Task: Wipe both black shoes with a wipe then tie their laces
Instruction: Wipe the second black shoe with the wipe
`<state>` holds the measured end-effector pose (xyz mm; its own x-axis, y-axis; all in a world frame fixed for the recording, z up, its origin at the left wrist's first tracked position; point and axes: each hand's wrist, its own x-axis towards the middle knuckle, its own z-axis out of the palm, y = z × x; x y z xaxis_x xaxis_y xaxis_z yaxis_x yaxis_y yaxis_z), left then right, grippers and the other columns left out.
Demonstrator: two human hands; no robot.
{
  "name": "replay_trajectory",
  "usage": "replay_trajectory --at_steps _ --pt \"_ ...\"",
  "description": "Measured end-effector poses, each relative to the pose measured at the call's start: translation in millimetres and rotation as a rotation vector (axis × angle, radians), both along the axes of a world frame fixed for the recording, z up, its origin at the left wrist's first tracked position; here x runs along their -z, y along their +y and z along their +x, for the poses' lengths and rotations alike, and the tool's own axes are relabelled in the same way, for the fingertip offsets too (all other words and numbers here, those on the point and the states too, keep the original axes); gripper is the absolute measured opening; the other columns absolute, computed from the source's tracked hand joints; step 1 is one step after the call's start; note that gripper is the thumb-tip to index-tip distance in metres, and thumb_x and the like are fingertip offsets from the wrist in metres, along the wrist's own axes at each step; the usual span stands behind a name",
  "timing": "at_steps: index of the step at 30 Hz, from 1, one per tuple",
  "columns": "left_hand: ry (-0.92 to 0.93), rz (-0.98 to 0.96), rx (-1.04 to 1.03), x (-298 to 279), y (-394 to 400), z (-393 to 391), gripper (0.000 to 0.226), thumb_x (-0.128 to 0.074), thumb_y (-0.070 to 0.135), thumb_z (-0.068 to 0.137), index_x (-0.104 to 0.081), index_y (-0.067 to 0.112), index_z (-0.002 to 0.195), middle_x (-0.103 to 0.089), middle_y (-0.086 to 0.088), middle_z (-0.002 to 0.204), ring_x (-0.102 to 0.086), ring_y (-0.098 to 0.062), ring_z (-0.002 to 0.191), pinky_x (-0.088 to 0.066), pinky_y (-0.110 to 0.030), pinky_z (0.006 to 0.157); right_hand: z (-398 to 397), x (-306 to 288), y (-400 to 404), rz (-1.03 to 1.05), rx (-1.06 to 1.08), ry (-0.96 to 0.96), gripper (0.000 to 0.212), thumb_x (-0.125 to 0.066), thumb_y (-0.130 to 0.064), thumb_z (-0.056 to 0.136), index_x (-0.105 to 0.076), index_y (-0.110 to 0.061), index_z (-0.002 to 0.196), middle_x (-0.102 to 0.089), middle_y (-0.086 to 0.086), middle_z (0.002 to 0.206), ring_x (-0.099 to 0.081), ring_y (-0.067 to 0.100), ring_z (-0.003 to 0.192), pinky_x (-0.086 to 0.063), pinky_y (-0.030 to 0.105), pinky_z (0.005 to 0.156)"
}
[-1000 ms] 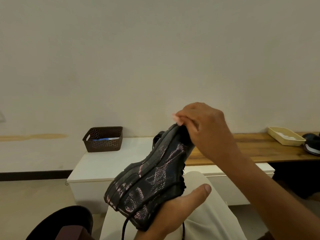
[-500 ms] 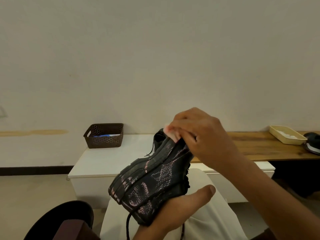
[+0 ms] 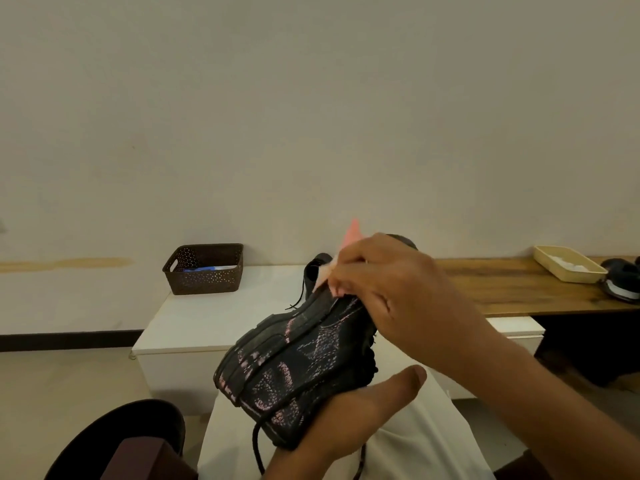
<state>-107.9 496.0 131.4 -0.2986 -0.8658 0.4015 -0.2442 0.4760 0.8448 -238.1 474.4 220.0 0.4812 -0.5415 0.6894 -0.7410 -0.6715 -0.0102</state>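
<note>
Black shoe (image 3: 298,368) with pinkish knit flecks held up in front of the person, over the lap, not on any table. Long axis runs diagonal: one end low and near-left, the other end high and far-right under the right hand; sole edge faces up-left, knit side faces the camera. Cannot tell for sure which end is toe or heel. Left hand (image 3: 349,420) cradles the shoe from below at the near end, palm up, thumb stretched out to the right and lying free, fingers hidden behind the shoe so likely wrapped round it. Loose black lace (image 3: 257,445) hangs down from the near end past the left wrist. Right hand (image 3: 391,292) comes in from the lower right, forearm across the frame, knuckles up, fingers curled and pinching a pink wipe (image 3: 341,258) against the upper end of the shoe; a corner of the wipe sticks up above the fingers. White trouser leg (image 3: 415,445) under the shoe. Behind: white table (image 3: 207,317) with a brown perforated basket (image 3: 204,268) at its far left, something blue and white inside. To the right a wooden table (image 3: 512,292) carries a cream tray (image 3: 568,268) with white stuff in it, and a second dark shoe (image 3: 621,282) just right of the tray, cut by the frame edge. Dark rounded object (image 3: 114,441) at near left, unclear what.
</note>
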Motion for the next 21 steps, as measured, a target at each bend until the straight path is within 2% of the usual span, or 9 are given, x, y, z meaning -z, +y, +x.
replay_trajectory --at_steps 2,4,5,8,11,13,15,18,21 --pt "-0.04 -0.013 -0.024 4 -3 1 0.08 -0.071 0.071 0.067 -0.033 0.064 0.138 -0.045 0.039 0.135 -0.048 0.011 0.123 -0.043 -0.034 0.108 -13 5 2 0.015 0.015 0.004 0.019 -0.069 0.002 0.091 -0.079 -0.014 0.096 -0.07 -0.002 0.102 -0.061 0.011 0.093 -0.047 0.013 0.086" --pt "-0.116 -0.089 -0.104 -3 -3 6 0.074 -0.07 0.074 0.064 -0.035 0.07 0.129 -0.05 0.041 0.121 -0.055 0.011 0.109 -0.049 -0.031 0.1 -29 3 -5 0.003 0.094 -0.051 0.021 -0.074 0.002 0.089 -0.079 -0.016 0.1 -0.071 -0.002 0.101 -0.064 0.014 0.09 -0.049 0.02 0.083" --pt "-0.167 -0.15 -0.138 -6 -1 8 0.072 -0.069 0.076 0.064 -0.035 0.071 0.127 -0.05 0.041 0.118 -0.054 0.011 0.109 -0.048 -0.028 0.1 -34 -1 -11 -0.013 0.135 -0.081 0.023 -0.074 0.002 0.089 -0.079 -0.017 0.101 -0.071 -0.002 0.099 -0.065 0.015 0.088 -0.049 0.02 0.083" --pt "-0.284 -0.319 -0.185 -12 2 9 0.077 -0.065 0.078 0.068 -0.028 0.07 0.134 -0.044 0.043 0.127 -0.042 0.016 0.12 -0.036 -0.017 0.104 -29 -13 -22 -0.044 0.165 -0.113 0.024 -0.071 0.001 0.091 -0.08 -0.016 0.106 -0.072 0.0 0.098 -0.067 0.017 0.087 -0.051 0.022 0.083" --pt "-0.103 -0.146 -0.04 -5 -1 6 0.08 -0.071 0.069 0.07 -0.031 0.064 0.138 -0.047 0.037 0.133 -0.049 0.01 0.12 -0.047 -0.027 0.102 -9 -10 -11 -0.039 0.053 -0.036 0.022 -0.068 0.0 0.091 -0.08 -0.013 0.103 -0.072 0.002 0.099 -0.064 0.015 0.089 -0.05 0.019 0.083" --pt "0.003 -0.017 0.012 -2 -4 5 0.075 -0.077 0.057 0.073 -0.038 0.057 0.137 -0.049 0.035 0.132 -0.048 0.008 0.124 -0.045 -0.029 0.105 -5 1 3 0.0 -0.023 0.026 0.021 -0.065 -0.003 0.091 -0.08 -0.014 0.102 -0.072 0.001 0.103 -0.064 0.012 0.093 -0.047 0.013 0.086" --pt "-0.035 -0.062 0.01 2 -8 3 0.068 -0.077 0.05 0.076 -0.04 0.054 0.134 -0.05 0.033 0.127 -0.048 0.006 0.124 -0.041 -0.024 0.106 -12 10 13 -0.006 -0.045 0.032 0.021 -0.068 -0.001 0.09 -0.081 -0.014 0.101 -0.072 -0.001 0.104 -0.065 0.012 0.094 -0.049 0.015 0.085" --pt "-0.069 -0.086 0.026 0 -10 2 0.079 -0.074 0.059 0.071 -0.031 0.065 0.136 -0.046 0.037 0.132 -0.048 0.008 0.122 -0.042 -0.016 0.101 -32 8 8 -0.082 0.049 -0.078 0.023 -0.077 0.005 0.085 -0.08 -0.013 0.1 -0.073 0.0 0.1 -0.067 0.014 0.088 -0.051 0.019 0.083" --pt "-0.098 -0.082 0.017 2 -10 -1 0.078 -0.075 0.064 0.068 -0.029 0.072 0.131 -0.047 0.041 0.128 -0.047 0.015 0.118 -0.041 -0.022 0.101 -38 -2 -2 -0.108 0.15 -0.135 0.024 -0.076 0.004 0.086 -0.08 -0.013 0.103 -0.074 0.0 0.099 -0.067 0.014 0.088 -0.056 0.03 0.081"
